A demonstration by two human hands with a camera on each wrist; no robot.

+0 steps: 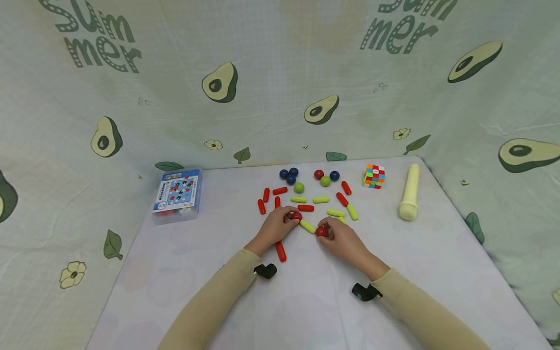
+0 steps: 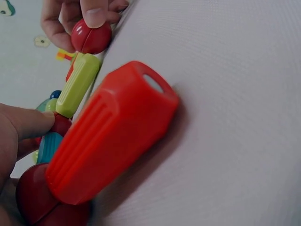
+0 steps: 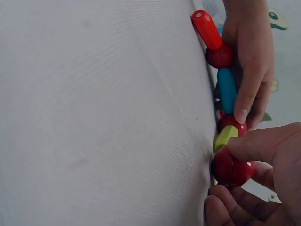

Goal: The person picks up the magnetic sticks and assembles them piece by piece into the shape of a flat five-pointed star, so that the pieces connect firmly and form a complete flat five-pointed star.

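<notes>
My left hand pinches a red ball that sits at one end of a yellow-green rod. At the rod's other end, a second red ball is gripped between the thumb and fingers of my right hand. From the left-hand ball a blue rod runs to another red ball, partly under the left hand. A red rod sticks out from that ball toward the near side. Together these pieces form one chain on the table.
Several loose red and yellow-green rods lie beyond my hands, with dark blue balls, green balls and a red ball farther back. A plastic box stands left; a puzzle cube and a pale yellow baton-like object are right.
</notes>
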